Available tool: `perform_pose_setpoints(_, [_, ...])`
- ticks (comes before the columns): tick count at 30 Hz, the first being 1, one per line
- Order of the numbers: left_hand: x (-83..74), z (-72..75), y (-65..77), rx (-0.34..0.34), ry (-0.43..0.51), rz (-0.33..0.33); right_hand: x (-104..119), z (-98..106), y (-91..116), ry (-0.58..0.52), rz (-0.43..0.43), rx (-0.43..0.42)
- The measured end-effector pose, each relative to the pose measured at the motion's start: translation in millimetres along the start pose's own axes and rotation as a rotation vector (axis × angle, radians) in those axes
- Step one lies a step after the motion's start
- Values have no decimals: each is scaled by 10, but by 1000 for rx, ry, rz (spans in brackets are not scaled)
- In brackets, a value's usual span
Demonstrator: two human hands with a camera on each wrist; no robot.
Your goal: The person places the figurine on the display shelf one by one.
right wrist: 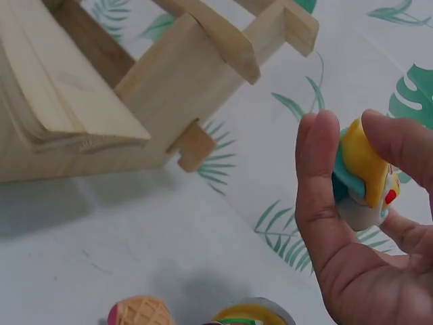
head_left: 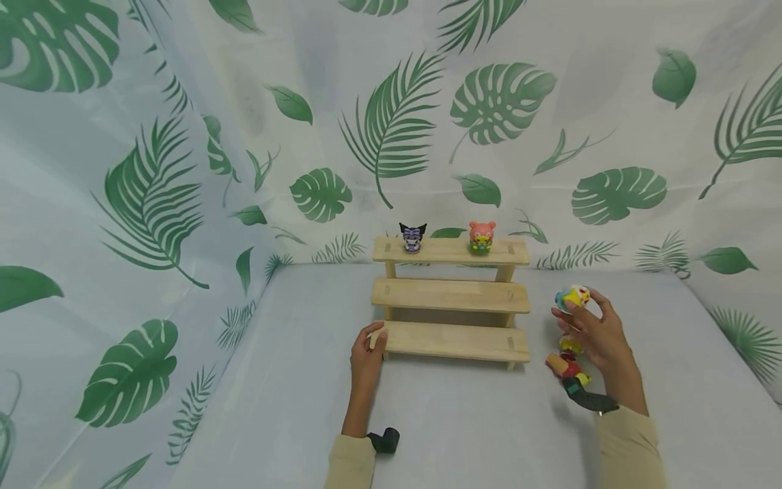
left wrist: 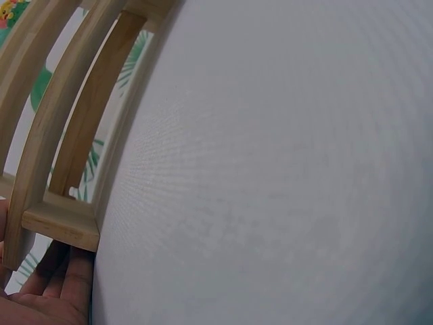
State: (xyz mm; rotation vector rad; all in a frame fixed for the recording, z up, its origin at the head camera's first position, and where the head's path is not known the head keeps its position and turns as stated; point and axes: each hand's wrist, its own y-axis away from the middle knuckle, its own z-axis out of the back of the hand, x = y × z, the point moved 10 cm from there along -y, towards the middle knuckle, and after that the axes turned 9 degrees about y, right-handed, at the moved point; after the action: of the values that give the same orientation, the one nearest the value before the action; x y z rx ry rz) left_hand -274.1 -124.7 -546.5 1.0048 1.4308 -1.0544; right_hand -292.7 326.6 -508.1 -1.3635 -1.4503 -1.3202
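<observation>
A three-tier wooden shelf (head_left: 452, 295) stands in the middle of the head view. My left hand (head_left: 366, 352) holds the left end of its lowest step; in the left wrist view fingers (left wrist: 76, 281) lie against the wooden end. Right of the shelf, my right hand (head_left: 601, 333) pinches a small yellow, blue and white figurine (head_left: 573, 297) between thumb and fingers, raised above the table. In the right wrist view the figurine (right wrist: 365, 172) shows a yellow top and a red spot. On the top step stand a purple-and-black figurine (head_left: 413, 238) and a pink figurine (head_left: 482, 237).
Below the right hand lie a red figurine with a waffle-patterned tan part (head_left: 563, 367) and a yellow figurine (head_left: 571, 345), partly hidden. White cloth with green leaves (head_left: 391, 136) hangs behind and to the left. Each wrist wears a black strap.
</observation>
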Motion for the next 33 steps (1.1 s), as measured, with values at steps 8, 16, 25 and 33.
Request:
perform_pose_setpoints(8, [64,-18,8,-7,3,75,104,-105,60,-144,112,53])
perform_pose_setpoints(16, [8,-11,16,0,2,69,120,-164,74,-93,143,16])
perform_pose_setpoints(25, [-303,-35,109,36,-14,86,156,-221,40,34,216,11])
perform_pose_setpoints(33, [29,-9,-3,-13,-12,68,299,-561,123,82,224,65])
